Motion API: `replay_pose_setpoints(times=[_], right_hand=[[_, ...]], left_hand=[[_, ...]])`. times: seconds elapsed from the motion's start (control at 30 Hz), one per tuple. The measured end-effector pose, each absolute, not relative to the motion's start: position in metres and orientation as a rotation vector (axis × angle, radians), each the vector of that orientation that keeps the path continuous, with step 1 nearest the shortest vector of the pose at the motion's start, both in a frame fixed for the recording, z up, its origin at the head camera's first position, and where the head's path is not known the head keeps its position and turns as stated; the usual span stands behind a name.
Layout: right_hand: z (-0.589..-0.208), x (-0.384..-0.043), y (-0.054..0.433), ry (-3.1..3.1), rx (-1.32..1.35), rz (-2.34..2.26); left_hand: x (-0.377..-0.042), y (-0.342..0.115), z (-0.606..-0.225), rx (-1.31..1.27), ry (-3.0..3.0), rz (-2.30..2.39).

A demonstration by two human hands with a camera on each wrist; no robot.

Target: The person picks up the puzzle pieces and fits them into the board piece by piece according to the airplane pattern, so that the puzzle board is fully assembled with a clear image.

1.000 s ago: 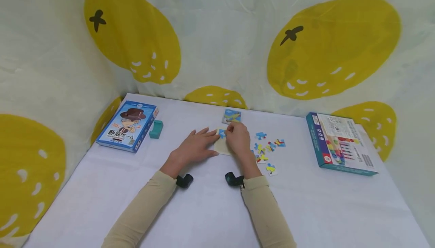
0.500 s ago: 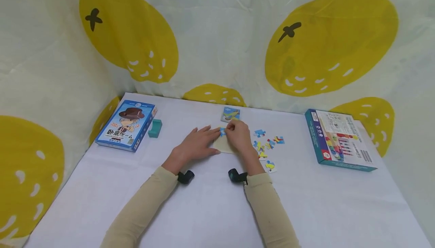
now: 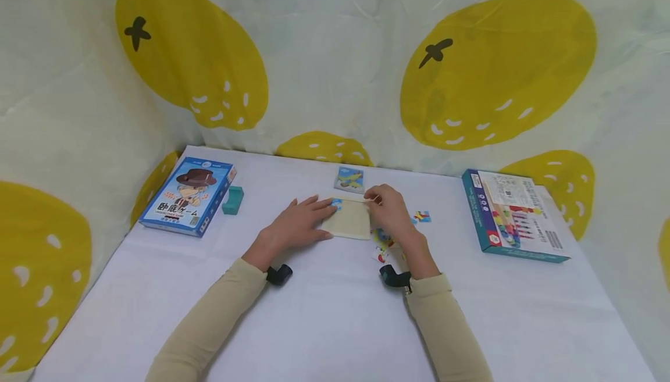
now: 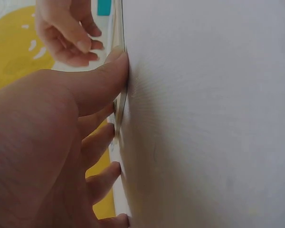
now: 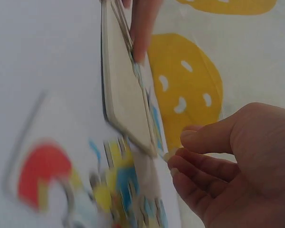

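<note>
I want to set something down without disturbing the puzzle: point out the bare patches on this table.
Bare white table shows between the left sleeve and right sleeve, and between the right sleeve and the teal-edged box. It is crowded around the right hand, where loose puzzle pieces lie beside the puzzle board.

Gap between teal block (image 3: 232,200) and left hand (image 3: 298,222), puzzle pieces (image 3: 381,256) crowding right hand (image 3: 392,213), picture tile (image 3: 349,180) behind tray (image 3: 352,219)

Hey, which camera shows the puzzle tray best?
The head view: it shows the puzzle tray nearly whole from above, slightly covered by the left hand. The right wrist view shows it slanted and cut off; the left wrist view, only a thin edge.
</note>
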State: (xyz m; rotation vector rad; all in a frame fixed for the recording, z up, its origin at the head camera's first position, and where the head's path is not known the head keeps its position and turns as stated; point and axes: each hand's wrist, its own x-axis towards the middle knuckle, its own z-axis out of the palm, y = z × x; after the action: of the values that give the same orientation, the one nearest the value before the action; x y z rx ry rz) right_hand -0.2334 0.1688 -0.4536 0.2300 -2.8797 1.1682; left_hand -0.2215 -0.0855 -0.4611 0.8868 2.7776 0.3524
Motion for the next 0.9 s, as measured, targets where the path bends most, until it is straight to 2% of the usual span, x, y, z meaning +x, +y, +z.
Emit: replay_pose_setpoints(times=[0.5, 0.9], right_hand=[[-0.453, -0.233, 0.218, -3.108, 0.142, 0.778], [-0.458, -0.231, 0.221, -3.118, 0.132, 0.814]], left_hand=[[-0.216, -0.087, -0.457, 0.875, 2.755, 0.394], [-0.215, -0.086, -0.46, 0.879, 2.771, 0.3]])
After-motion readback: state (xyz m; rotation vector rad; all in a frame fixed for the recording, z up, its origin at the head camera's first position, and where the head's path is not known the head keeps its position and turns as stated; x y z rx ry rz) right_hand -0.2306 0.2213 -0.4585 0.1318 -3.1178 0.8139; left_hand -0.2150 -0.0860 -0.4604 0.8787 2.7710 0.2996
